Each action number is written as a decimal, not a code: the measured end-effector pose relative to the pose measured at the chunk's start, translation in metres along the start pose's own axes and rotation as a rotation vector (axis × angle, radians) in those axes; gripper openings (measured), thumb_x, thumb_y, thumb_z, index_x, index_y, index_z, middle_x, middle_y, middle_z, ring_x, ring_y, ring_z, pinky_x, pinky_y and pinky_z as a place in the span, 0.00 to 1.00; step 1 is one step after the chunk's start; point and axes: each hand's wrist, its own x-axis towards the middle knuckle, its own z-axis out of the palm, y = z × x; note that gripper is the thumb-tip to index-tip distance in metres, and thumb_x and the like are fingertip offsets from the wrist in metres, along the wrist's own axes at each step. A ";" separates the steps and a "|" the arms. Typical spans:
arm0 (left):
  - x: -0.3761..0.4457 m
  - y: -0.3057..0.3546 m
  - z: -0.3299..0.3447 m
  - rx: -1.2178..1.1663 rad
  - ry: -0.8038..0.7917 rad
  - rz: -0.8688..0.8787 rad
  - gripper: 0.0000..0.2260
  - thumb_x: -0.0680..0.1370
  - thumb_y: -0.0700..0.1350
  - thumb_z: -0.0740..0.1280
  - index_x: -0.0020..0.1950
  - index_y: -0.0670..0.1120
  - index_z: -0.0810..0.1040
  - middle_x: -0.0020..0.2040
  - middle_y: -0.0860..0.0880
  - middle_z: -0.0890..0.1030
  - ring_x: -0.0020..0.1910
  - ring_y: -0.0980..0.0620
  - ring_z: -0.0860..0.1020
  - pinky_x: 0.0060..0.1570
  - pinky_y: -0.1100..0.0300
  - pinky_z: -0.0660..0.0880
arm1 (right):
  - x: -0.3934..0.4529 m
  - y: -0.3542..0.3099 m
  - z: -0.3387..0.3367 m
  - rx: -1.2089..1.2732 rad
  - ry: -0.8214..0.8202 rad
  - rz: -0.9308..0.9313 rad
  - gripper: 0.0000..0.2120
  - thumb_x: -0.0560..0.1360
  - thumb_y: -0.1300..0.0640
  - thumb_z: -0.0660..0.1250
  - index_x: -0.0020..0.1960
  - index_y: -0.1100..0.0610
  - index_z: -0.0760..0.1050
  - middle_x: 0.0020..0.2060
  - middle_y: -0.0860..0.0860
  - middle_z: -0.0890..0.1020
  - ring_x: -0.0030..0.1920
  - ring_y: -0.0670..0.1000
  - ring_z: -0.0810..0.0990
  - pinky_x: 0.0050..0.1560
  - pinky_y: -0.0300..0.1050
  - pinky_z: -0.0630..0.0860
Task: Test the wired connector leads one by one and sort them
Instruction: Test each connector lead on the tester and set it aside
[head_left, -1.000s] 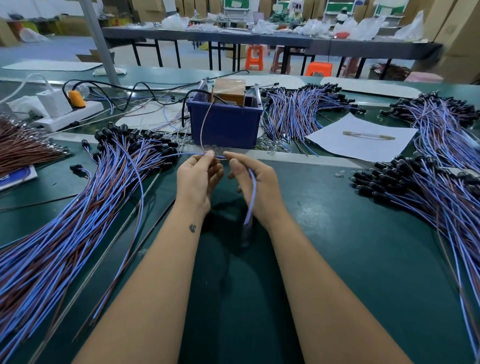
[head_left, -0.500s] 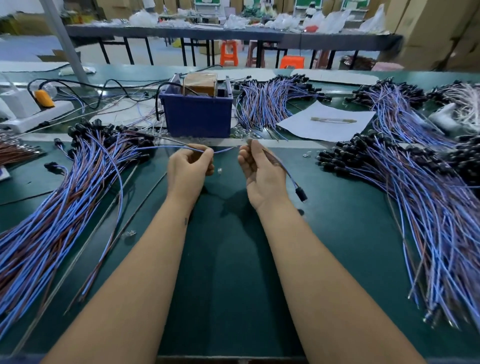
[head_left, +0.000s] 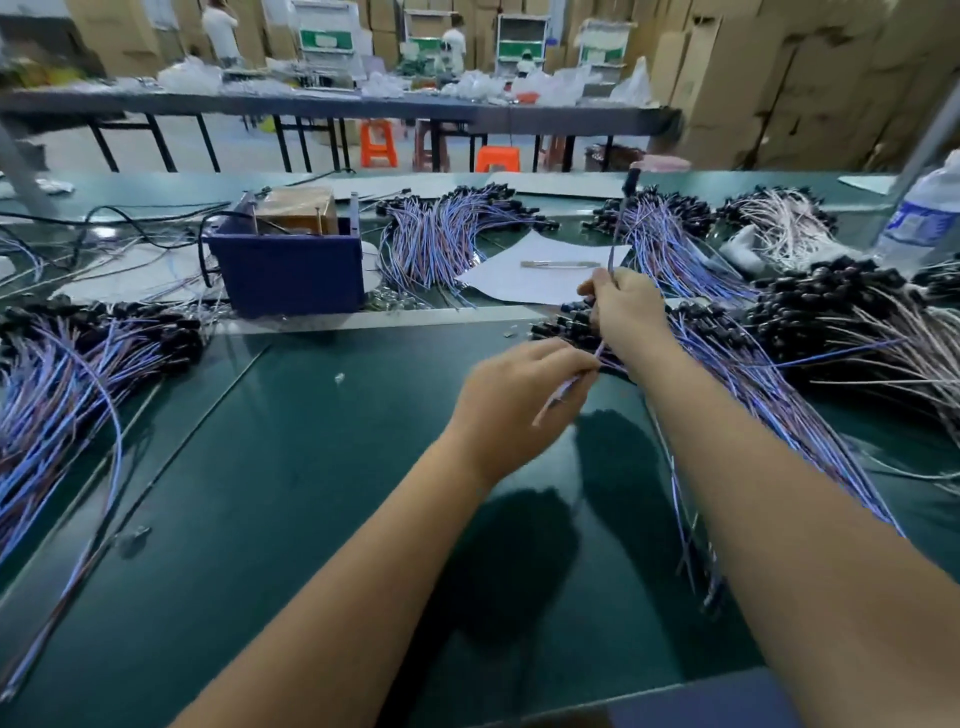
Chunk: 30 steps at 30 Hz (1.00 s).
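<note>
Head view shows both hands have swung from the blue tester box toward the right-hand pile, so we judge sorting is underway: our right hand pinches the lead upright, black connector topmost, and our left hand pinches its lower end

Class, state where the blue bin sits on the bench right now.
In the head view the blue bin sits left of centre at the bench's back, between the left lead pile and the white paper sheet.

Bright overhead light, motion-blurred, edge-warped.
</note>
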 end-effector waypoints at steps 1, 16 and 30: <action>0.002 0.007 0.010 -0.030 -0.061 0.020 0.04 0.76 0.39 0.70 0.48 0.44 0.84 0.45 0.51 0.84 0.41 0.50 0.81 0.39 0.57 0.78 | 0.004 0.006 -0.012 -0.131 -0.001 -0.033 0.18 0.83 0.53 0.54 0.35 0.53 0.68 0.31 0.51 0.71 0.32 0.52 0.68 0.33 0.47 0.62; -0.007 0.009 0.051 -0.138 -0.495 -0.314 0.13 0.76 0.35 0.63 0.56 0.44 0.83 0.54 0.45 0.82 0.57 0.46 0.76 0.55 0.54 0.73 | -0.008 0.046 -0.037 -0.799 0.252 -0.086 0.18 0.82 0.50 0.56 0.63 0.61 0.72 0.58 0.63 0.76 0.59 0.62 0.72 0.55 0.53 0.69; -0.045 -0.093 -0.084 0.116 0.152 -0.793 0.10 0.74 0.37 0.62 0.41 0.47 0.82 0.37 0.54 0.80 0.40 0.54 0.76 0.39 0.65 0.68 | -0.075 -0.050 0.166 -0.319 -0.078 -0.395 0.13 0.81 0.56 0.58 0.61 0.58 0.75 0.57 0.57 0.77 0.60 0.58 0.71 0.62 0.47 0.63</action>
